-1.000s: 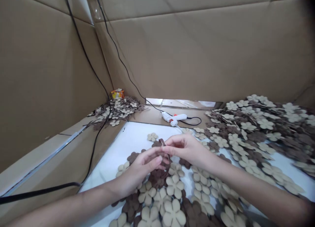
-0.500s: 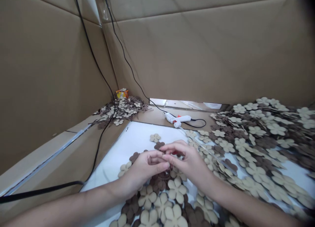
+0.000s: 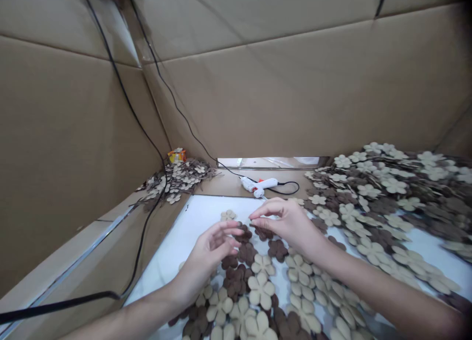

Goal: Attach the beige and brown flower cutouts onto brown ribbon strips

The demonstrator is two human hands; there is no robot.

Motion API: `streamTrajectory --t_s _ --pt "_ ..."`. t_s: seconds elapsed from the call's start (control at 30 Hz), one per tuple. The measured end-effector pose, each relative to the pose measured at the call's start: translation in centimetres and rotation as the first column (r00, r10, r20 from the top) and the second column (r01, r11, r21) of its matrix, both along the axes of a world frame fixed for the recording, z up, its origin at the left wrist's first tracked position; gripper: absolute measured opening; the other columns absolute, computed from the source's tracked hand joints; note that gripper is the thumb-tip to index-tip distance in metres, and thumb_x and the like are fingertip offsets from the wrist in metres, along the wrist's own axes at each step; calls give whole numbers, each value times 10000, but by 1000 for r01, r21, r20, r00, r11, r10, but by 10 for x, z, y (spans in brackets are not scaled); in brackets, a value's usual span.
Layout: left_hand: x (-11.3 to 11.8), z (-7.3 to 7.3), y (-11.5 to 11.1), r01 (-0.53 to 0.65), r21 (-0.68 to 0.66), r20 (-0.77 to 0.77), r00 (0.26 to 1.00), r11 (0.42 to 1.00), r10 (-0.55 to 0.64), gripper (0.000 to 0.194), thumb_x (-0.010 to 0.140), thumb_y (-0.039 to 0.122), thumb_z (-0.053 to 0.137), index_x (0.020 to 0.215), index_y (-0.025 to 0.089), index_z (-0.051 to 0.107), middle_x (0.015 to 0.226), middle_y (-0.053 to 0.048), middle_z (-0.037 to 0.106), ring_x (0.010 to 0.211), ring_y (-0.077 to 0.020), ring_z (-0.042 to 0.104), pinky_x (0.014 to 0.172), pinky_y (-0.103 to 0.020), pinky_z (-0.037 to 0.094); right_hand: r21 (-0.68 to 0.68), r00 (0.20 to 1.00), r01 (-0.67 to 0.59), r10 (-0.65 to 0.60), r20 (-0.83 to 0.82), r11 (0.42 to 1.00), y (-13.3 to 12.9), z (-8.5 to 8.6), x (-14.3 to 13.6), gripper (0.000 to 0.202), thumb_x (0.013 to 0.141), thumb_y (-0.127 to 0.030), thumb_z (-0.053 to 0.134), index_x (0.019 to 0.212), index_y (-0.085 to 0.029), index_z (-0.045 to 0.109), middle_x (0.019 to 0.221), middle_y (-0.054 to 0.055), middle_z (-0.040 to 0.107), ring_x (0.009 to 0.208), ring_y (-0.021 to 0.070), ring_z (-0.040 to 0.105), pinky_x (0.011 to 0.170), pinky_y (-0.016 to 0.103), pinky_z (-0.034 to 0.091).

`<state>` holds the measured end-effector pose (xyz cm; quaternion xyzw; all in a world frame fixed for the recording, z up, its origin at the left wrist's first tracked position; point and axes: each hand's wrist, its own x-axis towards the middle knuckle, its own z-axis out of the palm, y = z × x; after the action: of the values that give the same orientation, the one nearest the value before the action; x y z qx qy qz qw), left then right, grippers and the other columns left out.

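Observation:
My left hand (image 3: 217, 244) is open, its fingers stretched out and a little apart, beside a dark brown flower cutout (image 3: 243, 233). Across a small gap, my right hand (image 3: 285, 224) pinches thumb and fingertips together. Something small and dark shows at those tips, too little of it to name. Below that hand lies another brown flower cutout (image 3: 277, 250). Beige flower cutouts (image 3: 261, 290) and brown ones overlap on the white board (image 3: 177, 241) between and in front of my forearms. A single beige flower (image 3: 228, 215) lies beyond my left fingertips.
A white glue gun (image 3: 258, 186) with a black cord rests behind the board. To the right spreads a large heap of flower cutouts (image 3: 394, 185). Flowers with thin brown strips (image 3: 180, 178) pile up at back left, near an orange packet (image 3: 177, 156). Cardboard walls (image 3: 276, 99) enclose the space.
My hands were together at the fingertips and have separated, the left drawing left and the right moving slightly right. More brown flowers now show between them. The view has shifted a little.

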<state>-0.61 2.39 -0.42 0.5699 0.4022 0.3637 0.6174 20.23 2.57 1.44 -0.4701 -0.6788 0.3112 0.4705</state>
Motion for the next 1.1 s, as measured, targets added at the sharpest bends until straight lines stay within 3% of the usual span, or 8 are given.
streamTrajectory --t_s 0.1,0.23,0.33,0.47,0.6,0.8,0.93,1.1 --pt "1 18 12 -81 273 -121 986 959 117 321 813 340 603 1108 215 583 1210 -75 588 1074 -217 539 848 -292 457 -117 987 -52 33 -155 992 5 15 14 163 671 -323 742 766 -191 748 899 61 717 816 202 649 739 315 494" --pt "27 45 23 136 398 -171 983 907 -72 358 837 360 570 1176 245 579 1298 -47 554 1193 -227 481 950 -293 390 -178 960 -139 89 -265 974 2 30 26 231 680 -373 732 838 -206 749 992 62 706 965 209 617 881 341 441" --pt "57 53 22 323 277 -162 944 905 -287 398 802 394 610 1145 194 610 1118 -84 671 1060 -255 586 830 -299 457 -186 939 -131 62 -337 974 -2 36 29 245 687 -379 722 827 -179 742 919 65 707 885 186 619 800 307 462" --pt "83 45 17 302 213 -97 953 929 -287 356 817 439 576 958 129 681 935 -105 720 875 -231 653 685 -264 469 -201 943 -61 -10 -333 978 -3 39 29 260 667 -368 732 795 -142 721 722 36 670 618 128 579 545 244 434" --pt "92 34 14 253 119 110 958 960 -266 329 833 411 568 838 98 669 792 -108 726 769 -206 673 720 -286 483 -239 923 -205 107 -370 949 0 38 32 260 730 -395 668 822 -152 660 401 -67 472 357 107 456 413 249 365" --pt "92 27 14 303 3 131 945 953 -301 282 848 366 563 804 100 647 707 -91 723 651 -182 682 661 -268 479 -149 961 -200 164 -223 968 11 32 42 222 732 -349 675 812 -143 654 659 -2 611 650 122 566 648 257 440" --pt "90 28 12 342 -28 141 932 939 -335 272 869 348 541 830 104 656 712 -86 728 660 -171 688 689 -263 483 -216 956 -284 257 -144 934 15 33 51 304 739 -441 654 747 -136 652 660 9 598 633 121 533 608 252 409" --pt "89 31 11 323 -95 152 939 941 -307 284 874 353 536 943 107 661 785 -101 743 715 -170 700 730 -265 493 -205 978 -199 182 -99 958 19 33 57 345 714 -476 663 698 -132 639 610 -8 568 579 107 483 558 237 355"
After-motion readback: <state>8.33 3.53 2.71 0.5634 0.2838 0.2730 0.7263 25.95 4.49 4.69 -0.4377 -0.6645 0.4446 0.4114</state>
